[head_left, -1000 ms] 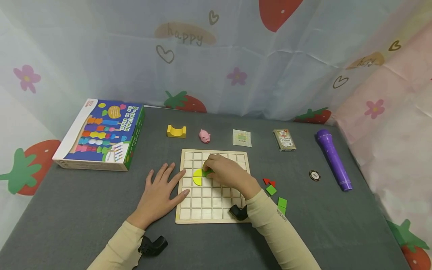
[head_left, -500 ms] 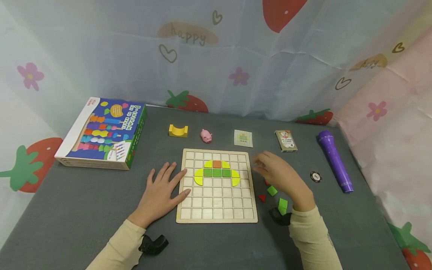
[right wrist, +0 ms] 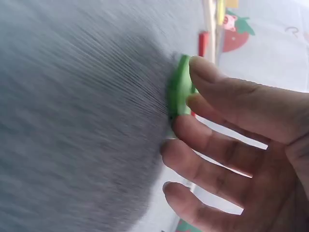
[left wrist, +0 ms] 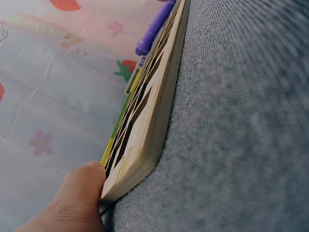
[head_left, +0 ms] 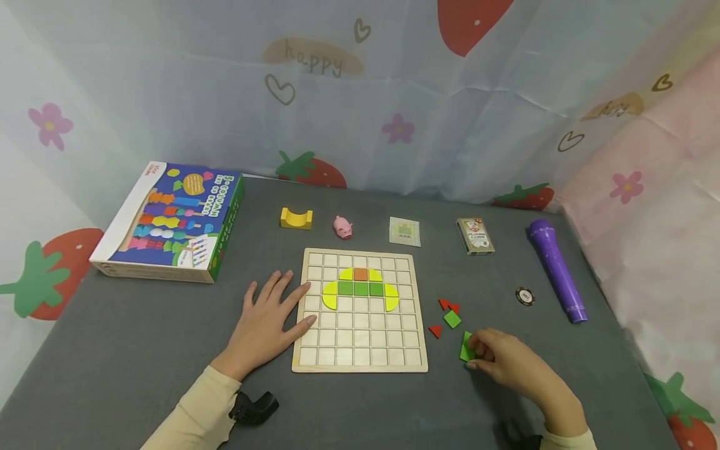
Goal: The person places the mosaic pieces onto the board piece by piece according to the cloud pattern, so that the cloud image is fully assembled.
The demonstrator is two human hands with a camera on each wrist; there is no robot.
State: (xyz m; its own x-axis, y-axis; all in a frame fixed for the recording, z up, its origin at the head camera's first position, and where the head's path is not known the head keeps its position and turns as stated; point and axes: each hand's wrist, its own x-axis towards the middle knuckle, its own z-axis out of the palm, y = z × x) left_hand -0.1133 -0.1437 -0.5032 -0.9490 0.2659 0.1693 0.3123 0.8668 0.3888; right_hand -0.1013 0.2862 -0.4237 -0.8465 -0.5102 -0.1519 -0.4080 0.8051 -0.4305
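Observation:
A light wooden grid board [head_left: 362,367] lies in the middle of the table. On it an arc of yellow curved pieces [head_left: 329,297], green square tiles [head_left: 361,289] and one orange square [head_left: 360,274] sits in the upper rows. My left hand [head_left: 267,328] lies spread at the board's left edge; its thumb [left wrist: 82,191] touches the edge. At the loose green tiles [head_left: 465,349] right of the board is my right hand [head_left: 509,362], fingers bent loosely. Its thumb and fingertips are at a green tile [right wrist: 181,87], without a plain pinch on it.
Red triangles [head_left: 435,331] and another green tile [head_left: 452,319] lie right of the board. Behind stand a yellow arch block [head_left: 295,219], a pink pig [head_left: 342,227], a pattern card [head_left: 404,232] and a card box [head_left: 475,236]. A toy box [head_left: 169,219], poker chip [head_left: 525,296] and purple microphone [head_left: 557,269] flank them.
My right hand has left the green tile on the board, swung right, then come down to the loose green tiles. A red triangle now lies apart beside the board. My left hand has stayed.

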